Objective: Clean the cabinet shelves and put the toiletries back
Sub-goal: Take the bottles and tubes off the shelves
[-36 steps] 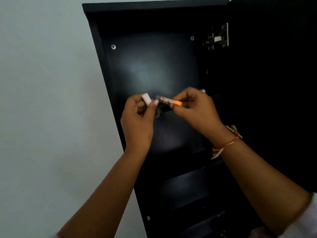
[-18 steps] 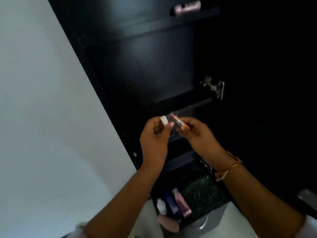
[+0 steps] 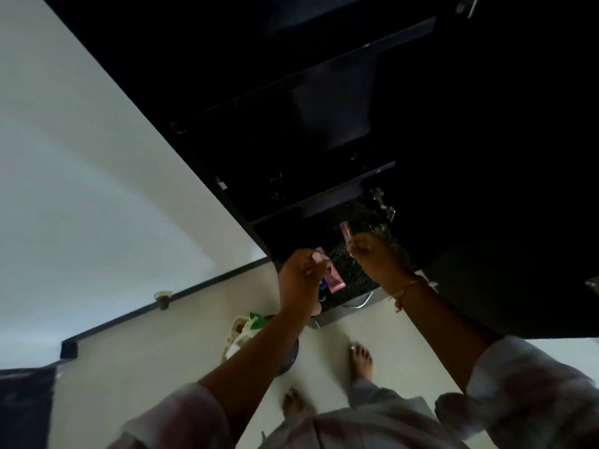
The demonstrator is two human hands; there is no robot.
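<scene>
The right hand (image 3: 372, 254) is curled and pinches a slim, translucent pinkish tube (image 3: 345, 231) by its near end. The tube's long axis runs away from the person, with its free tip pointing far toward the front edge of the lowest black shelf (image 3: 327, 200) of the tall black cabinet (image 3: 227, 92). The left hand (image 3: 301, 277), just to the left and slightly nearer, is also curled, pinching a small pale cap (image 3: 319, 253) between thumb and fingertips. The hands are apart, and the cap lies left and near of the tube's tip. To close the tube, the cap would probably have to travel right and far onto that tip, in line with the tube's axis. The right hand is the nearer to the shelf. Below the hands, a flat pink tube (image 3: 335, 281) lies on a dark speckled surface (image 3: 356, 277), with something blue beside it that is too blurred to name.
</scene>
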